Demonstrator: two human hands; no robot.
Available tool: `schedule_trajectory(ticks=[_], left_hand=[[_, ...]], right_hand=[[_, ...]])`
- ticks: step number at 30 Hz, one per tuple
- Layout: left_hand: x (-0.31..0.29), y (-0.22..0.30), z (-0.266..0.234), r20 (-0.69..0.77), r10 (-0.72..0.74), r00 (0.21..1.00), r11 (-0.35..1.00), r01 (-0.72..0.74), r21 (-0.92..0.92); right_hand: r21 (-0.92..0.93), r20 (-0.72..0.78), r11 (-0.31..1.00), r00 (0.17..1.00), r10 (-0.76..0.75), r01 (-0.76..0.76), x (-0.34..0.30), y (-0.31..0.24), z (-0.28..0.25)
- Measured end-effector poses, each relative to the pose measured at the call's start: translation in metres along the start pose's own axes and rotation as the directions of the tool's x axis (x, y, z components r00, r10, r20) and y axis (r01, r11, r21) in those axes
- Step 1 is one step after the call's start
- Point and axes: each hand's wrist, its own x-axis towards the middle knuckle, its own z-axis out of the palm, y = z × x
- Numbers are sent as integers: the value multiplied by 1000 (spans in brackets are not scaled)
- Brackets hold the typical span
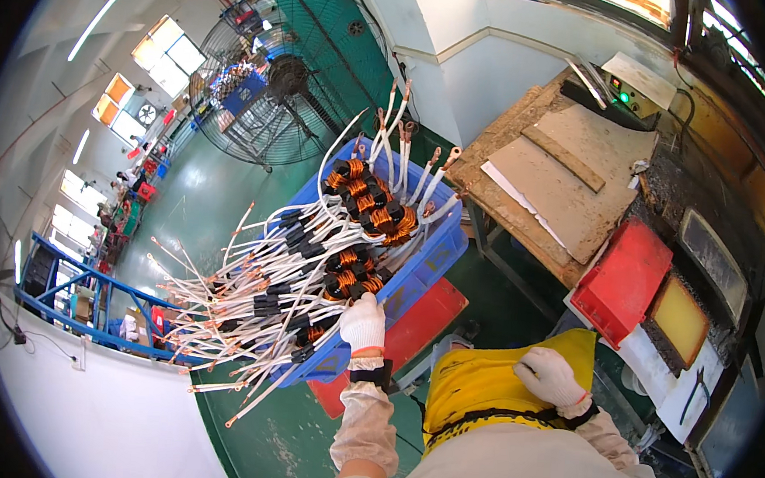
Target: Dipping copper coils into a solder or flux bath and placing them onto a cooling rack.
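Note:
My left hand (362,325), in a white knit glove, reaches over the near side of a blue plastic crate (424,272). Its fingers are bent together beside a copper-wound coil (341,285); what they grip, if anything, is hidden. The crate is piled with black-and-copper coils and white cable leads (248,296) whose bare or lugged ends stick out far to the left. My right hand (551,376), gloved as well, is loosely curled with nothing visible in it. It hovers over or rests on the yellow apron (487,386) across my lap; contact cannot be told.
A red board or box (435,317) lies under the crate. At right stand a wooden bench (569,189), a control box with a green light (635,88), a red tray (623,276) and a yellow-filled frame (680,320). A large caged fan (287,75) stands beyond the crate.

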Motion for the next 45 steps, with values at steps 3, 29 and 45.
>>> schedule_trajectory(ticks=[3, 29, 45], left_hand=[[3, -2, -2, 9, -10, 1000, 1000, 10, 25], [14, -1, -41, 320, 9, 947, 990, 37, -139], [87, -33, -119, 297, 330, 896, 823, -119, -556]], right_hand=[[-27, 55, 999, 998, -34, 36, 17, -5, 2], [214, -263, 965, 942, 207, -152, -53, 22, -65], [735, 171, 634, 971, 169, -240, 68, -40, -55]])
